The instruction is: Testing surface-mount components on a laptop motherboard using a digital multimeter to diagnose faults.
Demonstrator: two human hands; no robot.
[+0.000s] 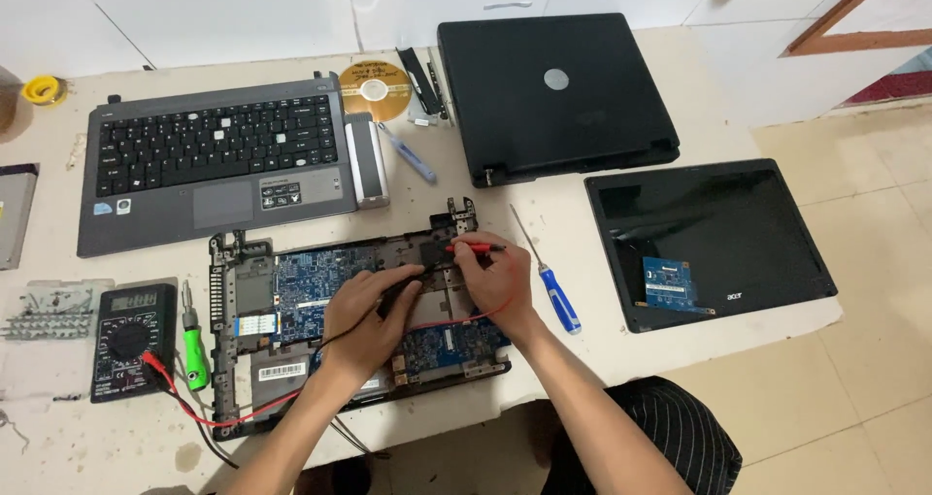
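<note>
arms: bare, no sleeves | wrists: no watch or rings | legs: dark pinstriped trousers [670, 437]

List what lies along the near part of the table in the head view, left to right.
Multimeter → green-handled screwdriver → opened laptop base → left hand → right hand → blue-handled screwdriver → detached screen panel.

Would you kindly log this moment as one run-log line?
left hand: holds black probe | right hand: holds red probe | both on opened laptop base | multimeter at left

Blue screwdriver [555, 289] blocks right of the opened laptop base [320, 320]; green screwdriver [194, 345] (beside multimeter [133, 340]) crowds left.
</note>
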